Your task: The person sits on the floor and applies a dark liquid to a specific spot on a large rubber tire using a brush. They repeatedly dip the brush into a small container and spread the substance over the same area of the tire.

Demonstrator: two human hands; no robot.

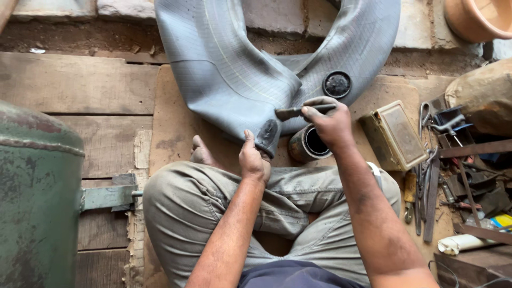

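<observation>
A large grey rubber inner tube (234, 69) lies folded on a wooden board in front of my crossed legs. My left hand (253, 160) presses the tube's lower fold, next to a dark roughened patch (268, 133). My right hand (330, 122) grips a dark flat tool (296, 112) whose tip rests on the tube just above that patch. A round black lid (337, 84) lies on the tube. A dark open tin (309, 144) stands under my right hand.
A green metal tank (37, 197) stands at the left. A worn rectangular tin box (393, 134) lies to the right, beside a heap of scissors, files and metal tools (453, 160). A clay pot (477, 18) sits at top right. My bare foot (202, 153) rests near the tube.
</observation>
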